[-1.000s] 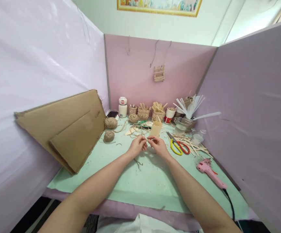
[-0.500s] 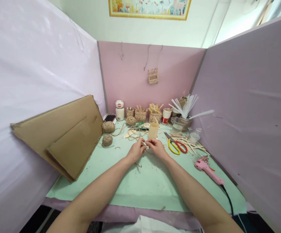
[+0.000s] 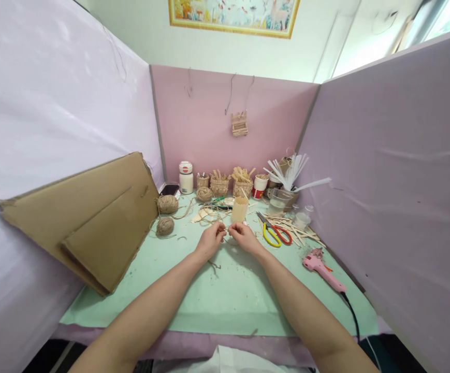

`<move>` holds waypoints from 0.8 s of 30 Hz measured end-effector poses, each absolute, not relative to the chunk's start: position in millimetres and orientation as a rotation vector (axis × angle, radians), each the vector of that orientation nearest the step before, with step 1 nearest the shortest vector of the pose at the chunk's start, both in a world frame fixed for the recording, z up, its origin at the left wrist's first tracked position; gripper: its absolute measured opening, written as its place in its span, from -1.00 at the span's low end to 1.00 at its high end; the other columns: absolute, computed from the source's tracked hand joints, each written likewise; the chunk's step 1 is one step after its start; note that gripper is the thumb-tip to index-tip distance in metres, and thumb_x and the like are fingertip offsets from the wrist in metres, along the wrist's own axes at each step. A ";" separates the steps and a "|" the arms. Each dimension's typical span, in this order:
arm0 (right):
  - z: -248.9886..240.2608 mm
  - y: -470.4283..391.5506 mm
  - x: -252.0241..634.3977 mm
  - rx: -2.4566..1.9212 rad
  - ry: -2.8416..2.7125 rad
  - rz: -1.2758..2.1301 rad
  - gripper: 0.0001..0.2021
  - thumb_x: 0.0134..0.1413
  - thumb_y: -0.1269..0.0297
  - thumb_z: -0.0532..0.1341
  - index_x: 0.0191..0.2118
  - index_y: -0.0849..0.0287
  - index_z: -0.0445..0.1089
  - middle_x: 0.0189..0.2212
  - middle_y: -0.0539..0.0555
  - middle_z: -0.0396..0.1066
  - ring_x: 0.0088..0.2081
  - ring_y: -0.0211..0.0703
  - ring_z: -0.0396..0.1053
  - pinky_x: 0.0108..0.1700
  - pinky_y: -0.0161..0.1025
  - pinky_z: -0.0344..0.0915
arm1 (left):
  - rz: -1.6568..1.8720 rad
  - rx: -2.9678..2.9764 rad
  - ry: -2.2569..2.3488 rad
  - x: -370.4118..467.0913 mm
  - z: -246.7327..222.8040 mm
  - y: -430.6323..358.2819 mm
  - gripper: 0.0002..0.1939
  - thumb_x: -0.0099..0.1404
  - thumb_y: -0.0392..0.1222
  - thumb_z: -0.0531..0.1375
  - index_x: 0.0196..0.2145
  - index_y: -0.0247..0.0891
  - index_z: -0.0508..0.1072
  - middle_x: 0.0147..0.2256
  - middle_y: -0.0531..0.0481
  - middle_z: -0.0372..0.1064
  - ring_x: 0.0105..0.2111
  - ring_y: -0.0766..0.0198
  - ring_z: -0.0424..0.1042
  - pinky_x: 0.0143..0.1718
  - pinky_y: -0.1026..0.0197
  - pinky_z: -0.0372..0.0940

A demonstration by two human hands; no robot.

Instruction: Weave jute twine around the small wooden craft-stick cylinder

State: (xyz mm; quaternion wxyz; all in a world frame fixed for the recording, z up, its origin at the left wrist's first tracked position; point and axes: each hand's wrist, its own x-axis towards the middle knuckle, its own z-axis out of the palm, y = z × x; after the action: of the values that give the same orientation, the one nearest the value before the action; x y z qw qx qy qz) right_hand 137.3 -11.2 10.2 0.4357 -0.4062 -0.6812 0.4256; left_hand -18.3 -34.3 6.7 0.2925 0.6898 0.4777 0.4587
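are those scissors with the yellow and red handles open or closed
Slightly open: the scissors' yellow and red handles sit spread apart on the green table cover.

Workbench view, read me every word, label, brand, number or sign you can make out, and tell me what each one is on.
No text can be read here.
White bottle: red mark on its cap, too small to read.
Red and white cup: printed design, too small and blurred to read.
Pink glue gun: no readable lettering.
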 end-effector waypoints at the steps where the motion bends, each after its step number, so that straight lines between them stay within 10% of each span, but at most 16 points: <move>1: 12.0 -11.4 136.5 -1.009 -1.624 1.112 -0.78 -0.12 0.11 0.16 -0.51 0.18 0.29 -0.64 -0.08 0.22 -0.57 -0.34 0.10 -0.50 -0.35 0.04 | 1.240 1.803 1.266 -18.6 6.3 -33.4 -0.90 0.14 -0.20 0.08 -0.34 -0.23 0.29 -0.46 0.07 0.34 -0.55 0.37 0.28 -0.43 0.29 0.17; 10: 34.1 -13.3 123.7 -1.035 -1.217 1.235 -0.81 -0.20 0.16 0.19 -0.54 0.19 0.27 -0.62 -0.05 0.22 -0.60 -0.36 0.10 -0.56 -0.37 0.02 | 1.516 1.624 1.407 -19.8 11.0 -30.2 -0.78 0.09 -0.09 0.16 -0.33 -0.26 0.36 -0.25 -0.05 0.34 -0.44 0.35 0.32 -0.39 0.28 0.22; 24: 11.6 -24.3 108.1 -1.049 -1.706 0.551 -0.79 0.03 0.20 0.09 -0.27 0.15 0.39 -0.30 0.11 0.41 -0.26 -0.13 0.31 -0.23 -0.21 0.24 | 1.387 1.401 1.302 -24.9 6.9 -21.0 -0.75 0.06 -0.04 0.17 -0.43 -0.31 0.44 -0.61 0.08 0.26 -0.59 0.37 0.20 -0.55 0.31 0.10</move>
State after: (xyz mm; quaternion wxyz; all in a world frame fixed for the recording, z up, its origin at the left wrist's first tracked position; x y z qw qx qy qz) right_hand 108.1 -24.3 11.6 0.5074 -0.4353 -0.7077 0.2285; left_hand -24.9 -21.0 6.9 0.3799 0.5485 0.5097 0.5432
